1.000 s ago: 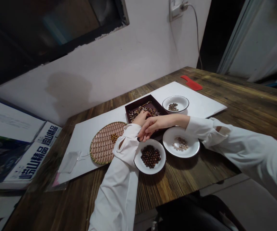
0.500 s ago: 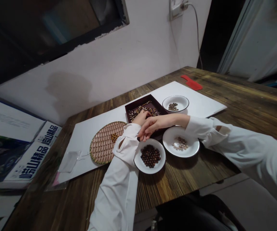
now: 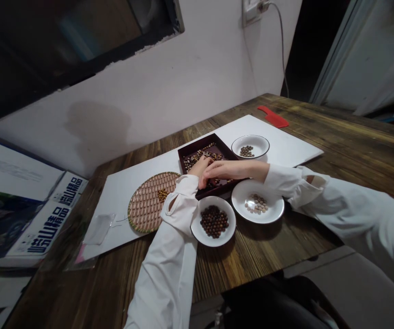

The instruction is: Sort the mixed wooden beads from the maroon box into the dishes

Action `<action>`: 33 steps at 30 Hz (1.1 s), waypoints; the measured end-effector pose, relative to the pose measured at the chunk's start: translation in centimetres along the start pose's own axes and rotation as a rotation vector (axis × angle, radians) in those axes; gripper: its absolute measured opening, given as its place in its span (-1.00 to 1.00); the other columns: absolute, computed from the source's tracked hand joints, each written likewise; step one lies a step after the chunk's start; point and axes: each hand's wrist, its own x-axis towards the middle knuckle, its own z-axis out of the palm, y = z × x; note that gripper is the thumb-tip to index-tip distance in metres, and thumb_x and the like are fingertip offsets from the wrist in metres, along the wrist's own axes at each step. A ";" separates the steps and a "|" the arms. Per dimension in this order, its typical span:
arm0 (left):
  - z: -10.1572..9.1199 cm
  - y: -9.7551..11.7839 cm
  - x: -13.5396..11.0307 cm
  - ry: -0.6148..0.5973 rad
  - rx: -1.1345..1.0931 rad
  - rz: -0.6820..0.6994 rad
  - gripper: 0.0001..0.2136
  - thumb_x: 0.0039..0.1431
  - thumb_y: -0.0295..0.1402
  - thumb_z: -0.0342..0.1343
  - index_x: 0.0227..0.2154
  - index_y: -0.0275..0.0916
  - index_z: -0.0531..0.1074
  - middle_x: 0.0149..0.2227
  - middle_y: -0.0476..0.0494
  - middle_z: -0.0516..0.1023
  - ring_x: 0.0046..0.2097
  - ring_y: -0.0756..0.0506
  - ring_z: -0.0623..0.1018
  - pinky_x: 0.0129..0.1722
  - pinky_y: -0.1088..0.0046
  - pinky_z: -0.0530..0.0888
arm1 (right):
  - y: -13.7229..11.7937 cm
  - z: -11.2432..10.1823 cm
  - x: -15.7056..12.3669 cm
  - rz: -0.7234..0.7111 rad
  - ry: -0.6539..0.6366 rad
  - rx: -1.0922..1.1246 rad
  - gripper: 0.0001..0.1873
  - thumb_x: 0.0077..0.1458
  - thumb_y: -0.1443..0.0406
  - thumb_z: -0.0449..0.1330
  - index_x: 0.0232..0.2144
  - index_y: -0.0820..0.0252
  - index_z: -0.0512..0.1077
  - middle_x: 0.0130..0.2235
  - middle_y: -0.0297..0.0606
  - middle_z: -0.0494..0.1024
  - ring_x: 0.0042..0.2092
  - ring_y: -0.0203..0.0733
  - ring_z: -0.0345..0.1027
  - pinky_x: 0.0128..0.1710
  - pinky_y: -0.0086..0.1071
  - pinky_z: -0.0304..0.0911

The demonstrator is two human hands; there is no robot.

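Low over the dark red tray (image 3: 184, 163) of mixed beads, my left hand (image 3: 199, 167) reaches in with its fingertips hidden behind my right hand. My right hand (image 3: 222, 170) lies across the tray's front part. Its fingers are stretched out and point left, close against my left hand. Nothing shows in them. Just in front of the hands stands a white bowl (image 3: 197, 234) of dark red-brown beads (image 3: 214, 221). Under my right wrist is a white dish (image 3: 273, 211) with pale beads (image 3: 257, 204).
Left of the tray lies a round woven mat (image 3: 144, 205) with yellow-brown beads (image 3: 162, 195). A white bowl (image 3: 262, 145) with greenish-brown beads is behind my right wrist. A red comb (image 3: 274, 118) lies at the back of the wooden table. A clear plastic bag (image 3: 99, 228) rests on the white board (image 3: 114, 192).
My right hand's fingers have moved from above the rim of the dark-bead bowl back over the tray, beside my left hand. My left hand has barely moved.
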 end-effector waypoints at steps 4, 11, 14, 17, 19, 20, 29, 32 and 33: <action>-0.5 0.9 -0.3 -0.042 0.023 -0.038 -0.85 0.15 -0.38 0.02 -0.23 -0.25 0.40 -0.12 -0.17 0.35 -0.10 -0.08 0.42 -0.04 0.43 0.36 | -0.9 0.2 -0.2 -0.024 -0.127 -0.142 -0.70 0.20 0.28 0.01 -0.29 0.27 0.54 -0.15 -0.19 0.53 -0.04 -0.22 0.34 0.08 -0.41 0.12; 0.0 0.7 0.2 0.006 -0.013 -0.065 -0.92 0.17 -0.38 0.02 -0.31 -0.22 0.38 -0.16 -0.13 0.34 -0.10 -0.08 0.42 0.00 0.37 0.37 | -1.0 0.6 -0.1 0.063 -0.329 -0.311 -0.67 0.18 0.22 0.06 -0.28 0.31 0.56 -0.11 -0.21 0.53 0.00 -0.20 0.33 0.09 -0.43 0.09; 0.1 0.6 0.2 0.009 -0.018 -0.055 -0.93 0.16 -0.40 0.03 -0.31 -0.23 0.39 -0.17 -0.13 0.34 -0.11 -0.08 0.43 0.01 0.36 0.37 | -0.8 0.5 0.0 0.050 -0.370 -0.299 -0.68 0.17 0.22 0.07 -0.27 0.31 0.56 -0.10 -0.22 0.54 0.03 -0.19 0.30 0.12 -0.43 0.06; 0.0 0.7 0.1 0.005 -0.022 -0.069 -0.91 0.16 -0.39 0.02 -0.31 -0.25 0.39 -0.16 -0.14 0.34 -0.12 -0.07 0.43 0.00 0.38 0.37 | -0.7 0.4 0.1 0.036 -0.393 -0.306 -0.68 0.18 0.22 0.06 -0.24 0.28 0.56 -0.08 -0.23 0.53 0.05 -0.21 0.29 0.13 -0.45 0.05; -0.1 0.8 0.1 -0.005 -0.020 -0.077 -0.90 0.16 -0.39 0.01 -0.29 -0.26 0.39 -0.15 -0.16 0.33 -0.12 -0.08 0.44 0.00 0.38 0.38 | -0.5 0.4 0.1 0.027 -0.403 -0.318 -0.68 0.19 0.22 0.06 -0.21 0.27 0.55 -0.06 -0.24 0.52 0.06 -0.22 0.28 0.13 -0.46 0.04; -0.1 0.8 0.1 -0.009 -0.018 -0.078 -0.90 0.16 -0.40 0.01 -0.29 -0.26 0.39 -0.15 -0.16 0.33 -0.12 -0.08 0.43 -0.01 0.38 0.38 | -0.4 0.3 0.1 0.027 -0.408 -0.322 -0.68 0.18 0.22 0.06 -0.19 0.27 0.55 -0.06 -0.24 0.52 0.06 -0.21 0.28 0.13 -0.46 0.04; -0.1 0.8 0.2 -0.005 0.007 -0.073 -0.88 0.16 -0.39 0.03 -0.27 -0.26 0.41 -0.16 -0.15 0.34 -0.08 -0.09 0.43 0.02 0.38 0.36 | -0.3 0.7 0.2 0.090 -0.402 -0.448 -0.71 0.12 0.20 0.14 -0.26 0.25 0.58 -0.06 -0.24 0.52 0.20 -0.08 0.09 0.24 -0.34 -0.16; -0.1 0.9 0.1 -0.010 0.011 -0.076 -0.88 0.16 -0.39 0.03 -0.26 -0.26 0.40 -0.15 -0.16 0.34 -0.09 -0.09 0.44 0.02 0.38 0.36 | -0.4 0.9 0.2 0.084 -0.407 -0.486 -0.72 0.11 0.22 0.15 -0.23 0.25 0.58 -0.06 -0.23 0.53 0.20 -0.07 0.07 0.24 -0.35 -0.16; -0.1 0.9 0.1 -0.009 0.011 -0.077 -0.89 0.16 -0.40 0.03 -0.26 -0.25 0.40 -0.15 -0.15 0.34 -0.09 -0.09 0.44 0.02 0.38 0.36 | -0.5 1.0 0.1 0.078 -0.407 -0.492 -0.72 0.11 0.22 0.15 -0.23 0.25 0.58 -0.06 -0.23 0.52 0.20 -0.07 0.08 0.23 -0.36 -0.16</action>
